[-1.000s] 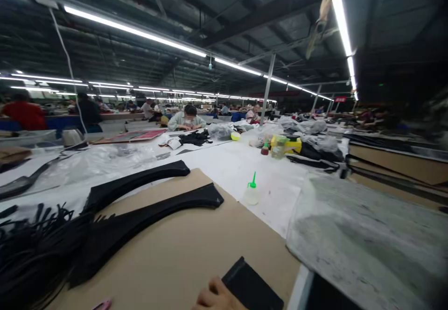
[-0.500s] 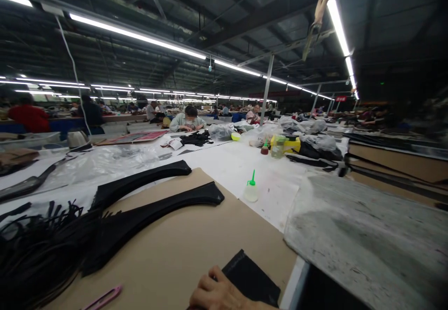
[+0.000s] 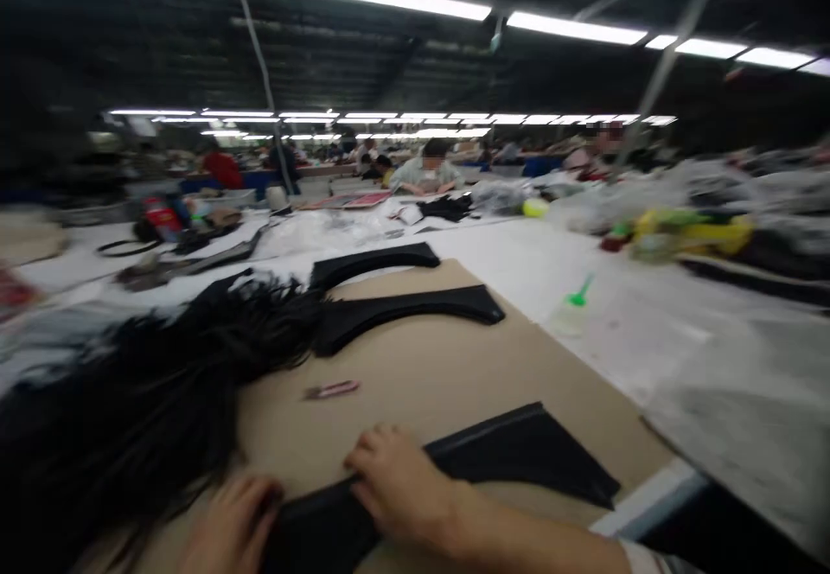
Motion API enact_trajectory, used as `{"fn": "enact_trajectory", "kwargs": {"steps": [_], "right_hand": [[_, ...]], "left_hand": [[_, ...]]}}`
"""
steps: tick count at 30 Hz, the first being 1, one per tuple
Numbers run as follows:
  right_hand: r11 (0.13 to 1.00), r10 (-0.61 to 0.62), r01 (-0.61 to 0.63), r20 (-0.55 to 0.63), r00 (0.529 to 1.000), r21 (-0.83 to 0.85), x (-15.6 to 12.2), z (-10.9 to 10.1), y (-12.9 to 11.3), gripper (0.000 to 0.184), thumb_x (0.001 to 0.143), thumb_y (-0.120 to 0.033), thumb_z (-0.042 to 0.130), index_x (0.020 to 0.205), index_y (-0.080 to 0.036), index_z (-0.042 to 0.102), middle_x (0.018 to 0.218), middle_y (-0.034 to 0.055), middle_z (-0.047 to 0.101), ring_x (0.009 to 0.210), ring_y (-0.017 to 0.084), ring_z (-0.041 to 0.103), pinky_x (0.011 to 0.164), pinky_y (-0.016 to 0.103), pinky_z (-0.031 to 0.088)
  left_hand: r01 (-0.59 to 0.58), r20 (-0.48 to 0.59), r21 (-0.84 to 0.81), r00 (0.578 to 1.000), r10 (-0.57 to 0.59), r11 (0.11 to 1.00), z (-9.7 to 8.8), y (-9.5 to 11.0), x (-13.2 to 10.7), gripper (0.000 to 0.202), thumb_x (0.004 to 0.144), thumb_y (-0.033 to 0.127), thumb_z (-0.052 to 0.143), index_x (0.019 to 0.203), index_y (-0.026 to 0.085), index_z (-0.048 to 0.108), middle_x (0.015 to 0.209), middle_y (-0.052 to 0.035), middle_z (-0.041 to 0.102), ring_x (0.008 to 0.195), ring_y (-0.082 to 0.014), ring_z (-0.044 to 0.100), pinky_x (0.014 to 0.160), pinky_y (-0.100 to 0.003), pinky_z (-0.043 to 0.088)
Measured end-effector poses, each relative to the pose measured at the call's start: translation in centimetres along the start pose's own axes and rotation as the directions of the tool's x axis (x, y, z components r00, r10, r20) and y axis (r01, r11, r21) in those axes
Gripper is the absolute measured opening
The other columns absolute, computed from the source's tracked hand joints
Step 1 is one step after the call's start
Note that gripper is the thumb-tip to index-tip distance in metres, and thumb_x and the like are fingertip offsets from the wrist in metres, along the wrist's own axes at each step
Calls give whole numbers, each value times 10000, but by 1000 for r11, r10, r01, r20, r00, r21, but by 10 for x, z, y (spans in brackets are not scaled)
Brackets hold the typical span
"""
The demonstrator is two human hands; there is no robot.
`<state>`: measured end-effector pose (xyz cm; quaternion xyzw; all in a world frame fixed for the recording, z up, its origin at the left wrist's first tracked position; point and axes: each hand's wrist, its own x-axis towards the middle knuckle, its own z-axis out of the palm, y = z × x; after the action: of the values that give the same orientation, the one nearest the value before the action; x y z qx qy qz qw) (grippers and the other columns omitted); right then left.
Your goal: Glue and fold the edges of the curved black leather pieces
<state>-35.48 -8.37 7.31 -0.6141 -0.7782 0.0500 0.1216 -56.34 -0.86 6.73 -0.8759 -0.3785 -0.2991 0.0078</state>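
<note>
A long black curved piece (image 3: 519,449), smooth like leather or coated fabric, lies near me on the tan board (image 3: 415,375). My right hand (image 3: 402,483) is closed over its middle, the fingers bent across the far edge. At the piece's left end my left hand (image 3: 230,522) is blurred, its bent fingers gripping the edge. Two similar black curved pieces (image 3: 408,310) rest farther back on the board. A small pink-handled cutter or snips (image 3: 332,390) lies between them and my hands. To the left spreads a big heap of black fringe strips (image 3: 149,401).
A bottle with a green nozzle (image 3: 574,306) stands on the white table covering (image 3: 512,250). Yellow items (image 3: 693,232) and plastic-wrapped goods sit at the back right. A grey sheet (image 3: 745,436) covers the right side. Across the table, a person (image 3: 424,172) bends over work.
My view has swung left and down. My left hand has come into sight, and more of the black piece under my right hand shows.
</note>
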Motion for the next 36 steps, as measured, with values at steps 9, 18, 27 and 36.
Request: {"fn": "enact_trajectory", "kwargs": {"steps": [9,18,27,36], "right_hand": [[993,-9,2,53,999,121,25,11,-23,82,895,-173,614,976,-175,626,1010,61,593,975,241,511,838,383,382],[991,56,-70,115,992,116,36,6,-25,60,878,-182,625,937,-185,623,973,47,610,958,242,519,836,383,348],[987,51,-67,112,992,146,35,7,-27,88,877,-134,569,934,-180,616,998,56,587,971,237,503,815,365,333],[980,27,-50,120,992,191,37,5,-26,110,875,-158,581,969,-186,631,995,50,597,981,233,509,825,367,320]], "left_hand": [[287,432,32,860,-272,957,-10,-2,7,176,795,31,520,801,193,589,894,-16,598,916,-179,542,810,-292,425],[270,497,14,834,-241,963,-8,-6,7,207,796,41,500,882,213,575,935,-9,615,954,-194,526,822,-333,347],[263,509,36,825,-244,964,-9,-2,10,198,772,37,478,827,203,572,923,-26,587,966,-213,506,806,-355,309],[316,554,-48,798,-238,947,-19,2,15,252,778,37,448,872,210,604,900,-11,641,942,-194,546,845,-359,329]]}}
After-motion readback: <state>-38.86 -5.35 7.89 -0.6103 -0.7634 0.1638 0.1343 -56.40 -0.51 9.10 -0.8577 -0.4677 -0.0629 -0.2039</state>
